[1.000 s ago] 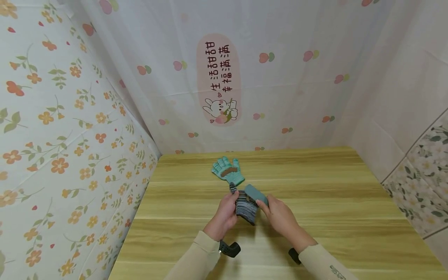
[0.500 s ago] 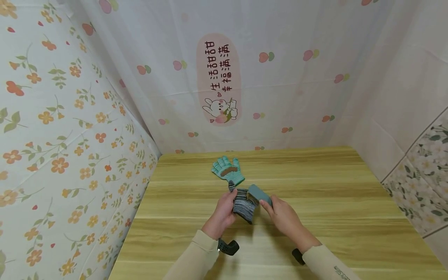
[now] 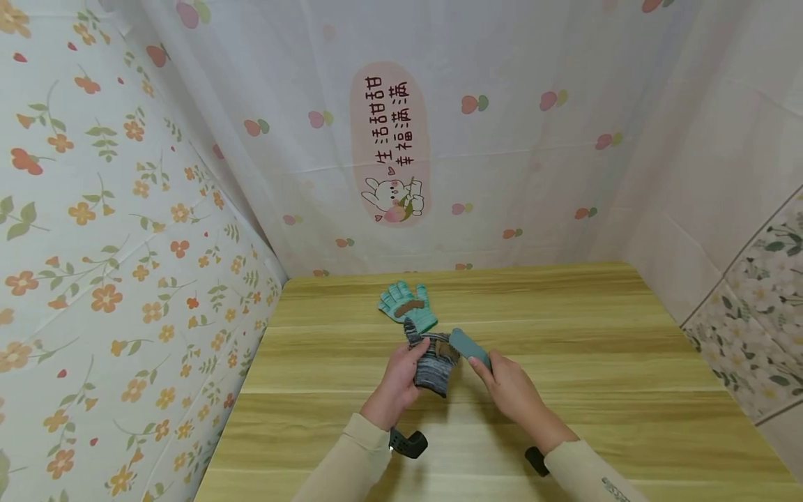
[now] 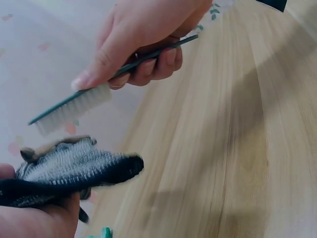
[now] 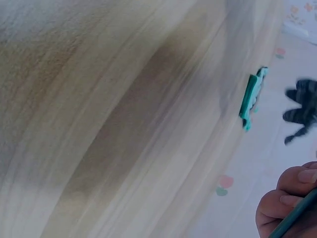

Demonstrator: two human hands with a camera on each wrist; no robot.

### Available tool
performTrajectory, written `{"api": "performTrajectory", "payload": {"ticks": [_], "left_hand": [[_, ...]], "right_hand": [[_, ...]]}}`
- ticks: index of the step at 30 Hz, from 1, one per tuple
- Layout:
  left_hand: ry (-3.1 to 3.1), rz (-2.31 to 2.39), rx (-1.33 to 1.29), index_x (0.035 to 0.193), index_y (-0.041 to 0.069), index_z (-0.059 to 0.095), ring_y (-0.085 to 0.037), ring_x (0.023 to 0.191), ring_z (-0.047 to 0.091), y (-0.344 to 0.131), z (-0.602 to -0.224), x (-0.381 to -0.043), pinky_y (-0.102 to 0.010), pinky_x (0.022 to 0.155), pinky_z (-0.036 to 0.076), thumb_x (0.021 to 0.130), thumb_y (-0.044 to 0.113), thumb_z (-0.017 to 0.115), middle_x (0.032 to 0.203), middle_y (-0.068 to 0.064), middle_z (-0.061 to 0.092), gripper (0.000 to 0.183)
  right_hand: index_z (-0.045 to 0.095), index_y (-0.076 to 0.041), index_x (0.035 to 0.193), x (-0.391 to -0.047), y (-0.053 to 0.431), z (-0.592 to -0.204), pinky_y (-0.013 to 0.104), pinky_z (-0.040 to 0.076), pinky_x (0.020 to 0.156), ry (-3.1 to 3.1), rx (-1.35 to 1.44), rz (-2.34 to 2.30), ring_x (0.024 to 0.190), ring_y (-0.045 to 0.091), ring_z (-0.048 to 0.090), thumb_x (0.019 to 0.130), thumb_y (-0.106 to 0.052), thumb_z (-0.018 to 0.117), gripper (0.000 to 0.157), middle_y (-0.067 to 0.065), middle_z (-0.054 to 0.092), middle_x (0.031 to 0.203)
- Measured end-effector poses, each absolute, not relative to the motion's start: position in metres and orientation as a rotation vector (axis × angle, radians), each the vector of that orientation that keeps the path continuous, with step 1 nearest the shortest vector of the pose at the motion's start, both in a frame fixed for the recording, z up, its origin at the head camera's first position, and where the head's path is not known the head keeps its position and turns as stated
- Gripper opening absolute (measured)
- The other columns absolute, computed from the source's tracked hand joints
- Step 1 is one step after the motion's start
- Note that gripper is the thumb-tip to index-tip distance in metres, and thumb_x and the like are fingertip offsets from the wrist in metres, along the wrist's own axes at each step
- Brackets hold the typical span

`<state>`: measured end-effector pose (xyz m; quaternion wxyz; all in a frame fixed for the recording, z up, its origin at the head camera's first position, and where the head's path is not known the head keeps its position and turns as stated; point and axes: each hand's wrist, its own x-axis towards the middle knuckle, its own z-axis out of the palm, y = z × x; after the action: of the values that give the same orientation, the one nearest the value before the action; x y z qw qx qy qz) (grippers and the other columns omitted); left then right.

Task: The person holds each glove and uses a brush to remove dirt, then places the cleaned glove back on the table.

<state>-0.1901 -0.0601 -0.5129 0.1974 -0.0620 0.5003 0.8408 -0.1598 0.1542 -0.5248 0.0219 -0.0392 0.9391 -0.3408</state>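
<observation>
My left hand (image 3: 396,380) was curled, thumb above and fingers beneath, with the green glove (image 3: 414,315) lying beyond its fingertips on the wooden table (image 3: 326,362). Gripped there was the grey striped glove (image 3: 431,373). Just above and apart from it hung the brush (image 3: 467,344), bristles downward, its handle held in my right hand's (image 3: 511,390) curled fingers.

Left fingers (image 4: 6,171) hold knit glove (image 4: 74,166); right fingers (image 4: 144,71) grip brush (image 4: 62,115) above.
</observation>
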Motion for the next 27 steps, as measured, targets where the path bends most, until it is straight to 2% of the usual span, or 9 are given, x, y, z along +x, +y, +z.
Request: {"api": "performTrajectory", "payload": {"ticks": [8,14,18,23,27], "left_hand": [[1.448,2.337,-0.15,0.106,0.01,0.053,-0.01,0.082,0.068,-0.055,-0.515,-0.188,-0.025,0.071,0.056,0.109,0.025,0.048,0.09,0.002,0.068,0.016],[1.478,2.308,-0.129,0.12,0.003,0.05,-0.01,0.088,0.068,-0.049,-0.517,-0.186,-0.026,0.077,0.056,0.111,0.023,0.04,0.096,0.0,0.067,0.025],[1.482,2.298,-0.128,0.127,-0.003,0.049,-0.012,0.094,0.069,-0.047,-0.519,-0.184,-0.028,0.083,0.056,0.111,0.025,0.041,0.103,-0.003,0.068,0.033],[1.48,2.293,-0.106,0.122,-0.002,0.052,-0.012,0.091,0.07,-0.044,-0.521,-0.182,-0.029,0.079,0.058,0.11,0.026,0.043,0.099,-0.003,0.069,0.032],[1.473,2.292,-0.096,0.123,-0.001,0.054,-0.012,0.095,0.069,-0.042,-0.523,-0.182,-0.031,0.082,0.058,0.11,0.024,0.041,0.102,-0.002,0.068,0.031]], "right_hand": [[0.053,-0.007,0.095,-0.161,0.149,-0.519,0.029,0.037,0.058,2.877,-0.134,-1.158,0.064,0.016,0.045,0.105,-0.055,0.041,0.051,0.004,0.048,0.074],[0.059,-0.005,0.104,-0.163,0.14,-0.515,0.033,0.045,0.066,2.892,-0.148,-1.204,0.073,0.017,0.053,0.106,-0.052,0.044,0.049,0.006,0.06,0.085],[0.059,-0.005,0.104,-0.164,0.131,-0.511,0.032,0.044,0.066,2.889,-0.171,-1.242,0.074,0.017,0.052,0.106,-0.048,0.046,0.045,0.005,0.058,0.084],[0.06,-0.006,0.103,-0.165,0.121,-0.505,0.032,0.043,0.066,2.894,-0.195,-1.252,0.073,0.017,0.051,0.106,-0.045,0.048,0.041,0.004,0.056,0.081],[0.059,-0.006,0.102,-0.164,0.117,-0.504,0.031,0.041,0.063,2.889,-0.21,-1.225,0.069,0.016,0.049,0.105,-0.048,0.048,0.044,0.002,0.053,0.077]]}}
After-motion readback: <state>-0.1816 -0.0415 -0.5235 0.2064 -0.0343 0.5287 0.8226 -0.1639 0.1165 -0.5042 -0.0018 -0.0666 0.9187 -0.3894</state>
